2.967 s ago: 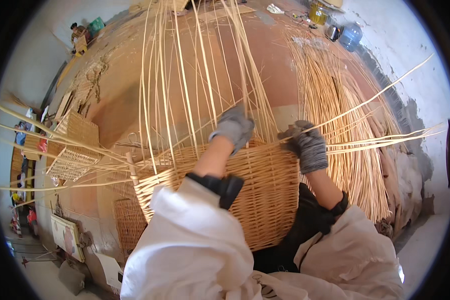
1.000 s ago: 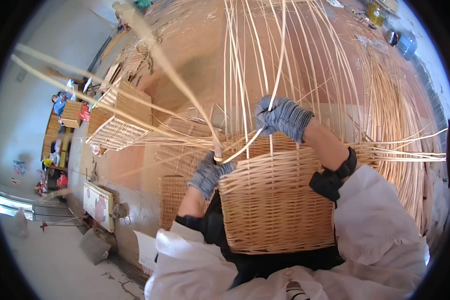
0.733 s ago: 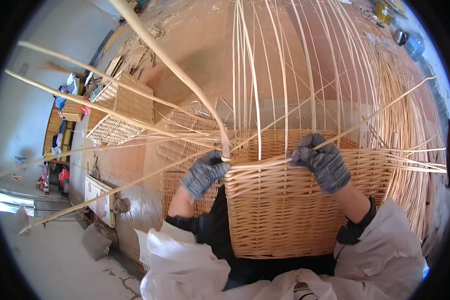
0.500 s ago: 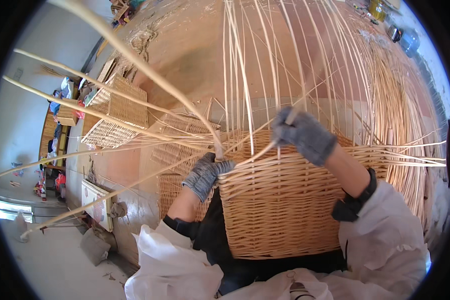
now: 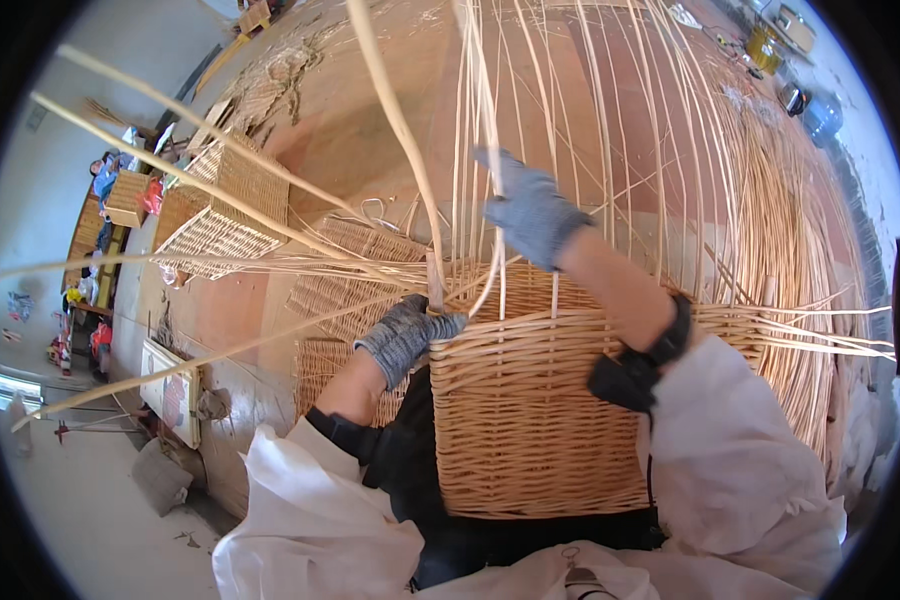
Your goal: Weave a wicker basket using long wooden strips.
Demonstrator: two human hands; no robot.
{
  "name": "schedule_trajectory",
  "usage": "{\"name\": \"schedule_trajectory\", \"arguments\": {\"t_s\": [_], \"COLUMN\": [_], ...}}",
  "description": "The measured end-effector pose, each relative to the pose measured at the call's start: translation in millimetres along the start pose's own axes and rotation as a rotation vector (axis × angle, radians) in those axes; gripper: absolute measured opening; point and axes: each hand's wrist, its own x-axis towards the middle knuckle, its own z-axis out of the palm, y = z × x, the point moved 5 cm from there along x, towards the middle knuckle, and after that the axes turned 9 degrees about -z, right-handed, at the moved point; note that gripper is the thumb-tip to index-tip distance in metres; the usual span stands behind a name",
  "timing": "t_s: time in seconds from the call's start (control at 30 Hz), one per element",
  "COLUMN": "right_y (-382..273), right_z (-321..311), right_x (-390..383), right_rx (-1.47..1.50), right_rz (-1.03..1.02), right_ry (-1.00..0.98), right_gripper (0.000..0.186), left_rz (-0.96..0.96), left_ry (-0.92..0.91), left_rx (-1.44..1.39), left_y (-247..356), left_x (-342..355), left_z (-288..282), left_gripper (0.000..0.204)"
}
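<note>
A rectangular wicker basket (image 5: 540, 420) rests against my lap, with tall upright rods rising from its rim. My left hand (image 5: 406, 338), in a grey knit glove, is closed on the basket's near left corner, beside a thick corner stake (image 5: 434, 285). My right hand (image 5: 535, 212), gloved the same way, is raised above the rim, its fingers closed around a pale wicker rod (image 5: 496, 255). That rod curves up from the rim near my left hand. Part of the right fingers is hidden behind the rods and slightly blurred.
Long loose rods (image 5: 210, 195) fan out to the left from the corner. Woven panels (image 5: 345, 290) lie beyond my left hand, near another wicker basket (image 5: 235, 195). A large bundle of rods (image 5: 770, 220) lies along the right. A white board (image 5: 168, 390) stands at the left.
My right hand has moved left and upward, lifting the rod from a slanted to a nearly upright position. My left hand stays at the corner. The view has shifted slightly.
</note>
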Motion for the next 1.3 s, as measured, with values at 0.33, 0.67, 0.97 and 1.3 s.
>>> {"name": "schedule_trajectory", "arguments": {"t_s": [0.33,0.67,0.97,1.3], "right_y": [6,18,-39,43], "right_z": [-40,-57,-45,-114], "right_x": [-135,-149,-143,-196], "right_rx": [1.423,0.974,0.001,1.069], "right_rz": [-0.443,0.035,-0.308,0.405], "right_ry": [0.229,0.708,0.429,0.590], "right_gripper": [0.006,0.002,0.005,0.004], "left_rz": [-0.122,0.848,0.281,0.376], "left_ry": [-0.055,0.178,0.393,-0.044], "left_rx": [-0.088,-0.294,1.219,0.694], "left_y": [-2,22,33,72], "left_x": [1,-72,36,15], "left_z": [11,39,51,110], "left_gripper": [0.044,0.036,0.030,0.026]}}
